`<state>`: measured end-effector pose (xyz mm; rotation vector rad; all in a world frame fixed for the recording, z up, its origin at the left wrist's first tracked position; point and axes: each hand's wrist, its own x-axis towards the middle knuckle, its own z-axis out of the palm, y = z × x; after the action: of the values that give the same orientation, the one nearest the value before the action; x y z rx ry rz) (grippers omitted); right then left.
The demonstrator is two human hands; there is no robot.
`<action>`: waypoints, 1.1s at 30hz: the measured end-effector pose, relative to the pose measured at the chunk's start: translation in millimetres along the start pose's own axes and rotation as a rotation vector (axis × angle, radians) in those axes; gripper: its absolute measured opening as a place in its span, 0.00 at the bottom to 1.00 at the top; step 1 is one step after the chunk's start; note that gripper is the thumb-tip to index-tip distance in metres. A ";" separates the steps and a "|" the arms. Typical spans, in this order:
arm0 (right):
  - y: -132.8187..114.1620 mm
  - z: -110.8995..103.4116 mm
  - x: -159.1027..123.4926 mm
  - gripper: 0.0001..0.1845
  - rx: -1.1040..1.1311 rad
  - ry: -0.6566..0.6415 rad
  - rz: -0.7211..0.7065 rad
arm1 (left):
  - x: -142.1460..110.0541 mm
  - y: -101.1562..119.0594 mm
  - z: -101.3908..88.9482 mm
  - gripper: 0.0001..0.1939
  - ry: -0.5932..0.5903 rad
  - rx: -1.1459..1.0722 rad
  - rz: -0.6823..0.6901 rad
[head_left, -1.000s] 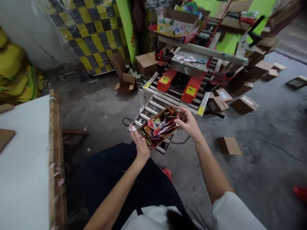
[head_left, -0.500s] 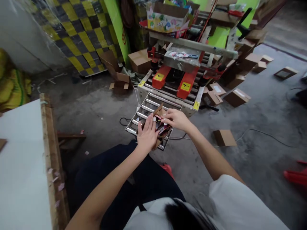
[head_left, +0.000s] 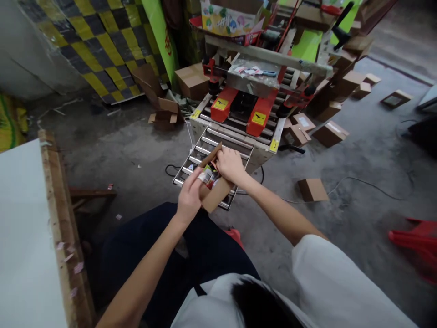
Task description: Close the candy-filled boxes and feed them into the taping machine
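Observation:
A small open cardboard box (head_left: 217,195) rests on the rollers in front of me, its near flap folded outward and its far flap standing up. Small colourful packages (head_left: 209,176), some white, green and red, fill it; I cannot make out their kind. My left hand (head_left: 190,193) grips the box's left side, with the fingertips along its edge. At the far right edge, my right hand (head_left: 231,165) has its fingers curled over the rim near the raised flap. Those fingertips are partly hidden.
The roller conveyor (head_left: 218,132) leads to a box-sealing machine with orange side belts (head_left: 261,116). Several cardboard boxes (head_left: 330,133) lie on the floor to the right. A white-topped table (head_left: 23,218) stands at my left, and a red stool (head_left: 414,239) at the right.
My hands have moved from pressing on the contents to the box's sides. The near flap now shows folded outward, and the view has shifted slightly.

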<state>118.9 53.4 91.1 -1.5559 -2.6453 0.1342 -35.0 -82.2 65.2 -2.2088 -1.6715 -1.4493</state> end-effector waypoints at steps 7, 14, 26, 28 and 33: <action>14.2 14.4 -13.0 0.15 0.229 0.292 0.153 | -11.5 -1.4 -6.7 0.56 -0.191 0.127 -0.353; -7.2 36.9 -47.1 0.28 0.299 0.424 0.464 | -24.6 2.2 7.3 0.37 -0.122 0.093 -0.311; -9.2 51.6 -59.9 0.16 0.471 0.588 -0.026 | -10.2 1.8 2.5 0.17 -0.148 0.143 -0.266; -10.3 50.1 -64.4 0.15 0.480 0.512 -0.206 | -10.6 0.8 2.3 0.21 -0.176 0.150 -0.286; -23.7 26.2 -57.9 0.14 0.302 0.141 -0.179 | -14.1 -0.8 3.7 0.22 -0.203 0.101 -0.265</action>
<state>123.6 -9.7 66.8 -1.1858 -2.4976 0.3786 -33.3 -90.5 53.4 -2.2124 -2.1212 -1.1844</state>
